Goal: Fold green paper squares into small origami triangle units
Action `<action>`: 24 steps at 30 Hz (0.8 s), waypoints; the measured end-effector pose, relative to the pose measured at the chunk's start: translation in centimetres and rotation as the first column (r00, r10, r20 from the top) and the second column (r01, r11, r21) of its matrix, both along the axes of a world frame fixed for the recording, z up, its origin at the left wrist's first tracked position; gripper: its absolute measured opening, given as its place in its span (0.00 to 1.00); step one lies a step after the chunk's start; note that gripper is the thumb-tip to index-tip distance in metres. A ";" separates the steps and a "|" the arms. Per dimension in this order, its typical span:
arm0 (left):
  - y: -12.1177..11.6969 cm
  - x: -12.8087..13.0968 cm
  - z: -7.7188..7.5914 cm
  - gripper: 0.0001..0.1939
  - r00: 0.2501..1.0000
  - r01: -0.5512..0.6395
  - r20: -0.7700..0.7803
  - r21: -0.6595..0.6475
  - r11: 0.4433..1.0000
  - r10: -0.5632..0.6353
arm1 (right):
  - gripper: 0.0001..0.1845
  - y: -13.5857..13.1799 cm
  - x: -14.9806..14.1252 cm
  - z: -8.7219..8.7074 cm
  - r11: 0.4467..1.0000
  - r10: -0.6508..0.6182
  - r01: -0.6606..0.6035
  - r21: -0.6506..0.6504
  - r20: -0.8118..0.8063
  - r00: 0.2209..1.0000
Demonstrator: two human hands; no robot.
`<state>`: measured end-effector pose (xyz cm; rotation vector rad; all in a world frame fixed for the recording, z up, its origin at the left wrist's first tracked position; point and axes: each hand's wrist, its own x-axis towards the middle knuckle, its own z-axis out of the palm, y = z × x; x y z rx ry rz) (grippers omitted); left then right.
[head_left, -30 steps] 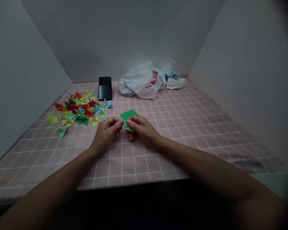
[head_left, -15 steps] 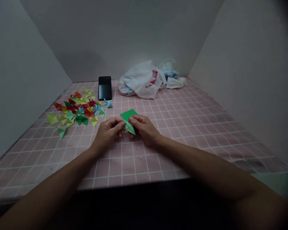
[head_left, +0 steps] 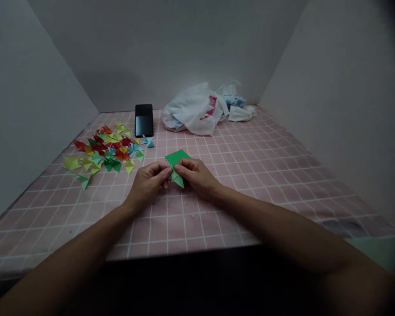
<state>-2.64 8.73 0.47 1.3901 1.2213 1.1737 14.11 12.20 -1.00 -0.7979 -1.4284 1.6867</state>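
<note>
A small folded piece of light green paper [head_left: 177, 179] is pinched between both hands, its pointed end facing down toward me. My left hand [head_left: 152, 176] grips its left edge between thumb and fingers. From the other side my right hand [head_left: 197, 175] presses the fold with its thumb, the fingers behind it partly hidden. Just beyond the hands lies a darker green square of paper [head_left: 177, 156], partly covered by them; whether it is one sheet or a stack I cannot tell.
To the left is a pile of folded paper pieces [head_left: 112, 164] in several colours. Behind it a black phone [head_left: 144, 121] lies on the pink checked tablecloth [head_left: 250, 158]. White plastic bags [head_left: 194, 107] sit by the back wall. Walls rise on the left, right and back.
My right thumb has shifted slightly left and in over the folded paper. The paper's point has turned a little further down toward me. My left hand stays about where it was.
</note>
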 end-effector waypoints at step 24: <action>-0.1 0.5 0.4 0.09 0.991 -0.136 0.011 0.045 0.990 0.135 | 0.17 -0.5 -0.2 0.0 0.981 0.170 -0.175 -0.085 -0.060 0.984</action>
